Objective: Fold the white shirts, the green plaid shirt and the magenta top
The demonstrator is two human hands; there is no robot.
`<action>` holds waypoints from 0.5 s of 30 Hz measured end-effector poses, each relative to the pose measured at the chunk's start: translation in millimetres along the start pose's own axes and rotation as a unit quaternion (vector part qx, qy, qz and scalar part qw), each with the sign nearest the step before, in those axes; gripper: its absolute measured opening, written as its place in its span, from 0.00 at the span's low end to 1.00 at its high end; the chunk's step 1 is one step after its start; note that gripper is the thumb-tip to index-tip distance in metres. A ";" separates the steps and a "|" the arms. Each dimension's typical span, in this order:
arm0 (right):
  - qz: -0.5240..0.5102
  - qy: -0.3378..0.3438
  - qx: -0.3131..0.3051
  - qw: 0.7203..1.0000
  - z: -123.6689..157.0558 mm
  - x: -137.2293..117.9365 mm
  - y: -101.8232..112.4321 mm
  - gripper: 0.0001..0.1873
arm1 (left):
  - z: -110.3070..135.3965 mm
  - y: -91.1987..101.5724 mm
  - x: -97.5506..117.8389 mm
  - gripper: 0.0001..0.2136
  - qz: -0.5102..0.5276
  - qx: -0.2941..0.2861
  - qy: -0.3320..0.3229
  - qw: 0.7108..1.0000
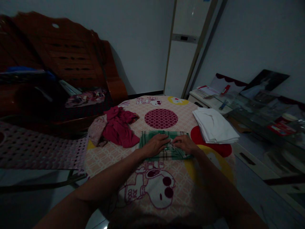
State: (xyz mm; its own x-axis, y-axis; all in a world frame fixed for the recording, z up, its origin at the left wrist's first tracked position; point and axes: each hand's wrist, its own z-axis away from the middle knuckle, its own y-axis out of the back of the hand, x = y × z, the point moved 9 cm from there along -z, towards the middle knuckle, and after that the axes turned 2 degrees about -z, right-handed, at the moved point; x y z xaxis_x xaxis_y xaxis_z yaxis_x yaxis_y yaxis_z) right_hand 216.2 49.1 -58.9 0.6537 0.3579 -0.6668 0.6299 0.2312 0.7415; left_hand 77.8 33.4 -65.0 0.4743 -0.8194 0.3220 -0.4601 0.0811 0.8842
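A green plaid garment (150,135), folded into a flat rectangle, lies on the round table (107,160) in front of me. My left hand (157,144) rests on its middle with the fingers stretched out flat. Close to those fingertips, my right hand (184,144) has its fingers curled together, pinching a pale, bunched part of the garment. Both forearms reach in from the near side. To the left sits a crumpled magenta garment (119,128) beside a pale pink lacy cloth (97,128). A folded stack of white cloth (215,125) is at the right edge.
A patterned cloth with cartoon dogs covers the table. At the left are a woven lounger (47,148) and a carved wooden bench (71,54) with clothes on it. A glass-topped cabinet (252,114) stands close on the right, and a tall white unit (183,57) stands behind.
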 end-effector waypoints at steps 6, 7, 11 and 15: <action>0.127 -0.015 0.165 0.978 -3.6 33.1 50.0 0.11 | 3.4 -1.1 2.2 0.20 -0.023 -0.008 -0.007 1.000; 0.158 -0.013 0.161 0.974 -6.2 37.4 51.1 0.11 | 2.7 -0.1 2.8 0.20 -0.024 -0.009 -0.006 1.000; 0.175 -0.036 0.112 0.978 -14.9 54.8 44.6 0.05 | 3.2 -0.8 6.3 0.20 -0.028 -0.005 -0.015 0.999; 0.137 -0.042 0.118 0.983 -14.5 55.7 44.6 0.02 | 5.1 -7.2 8.2 0.19 -0.030 0.000 -0.038 0.999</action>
State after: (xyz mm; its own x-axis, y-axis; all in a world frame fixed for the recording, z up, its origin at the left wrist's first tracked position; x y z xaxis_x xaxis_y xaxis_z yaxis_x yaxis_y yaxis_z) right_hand 274.6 92.4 -61.9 0.8385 0.2994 -0.4553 0.4983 -0.0830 0.8630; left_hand 81.1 23.2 -70.4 0.4421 -0.8639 0.2412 -0.4331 0.0299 0.9008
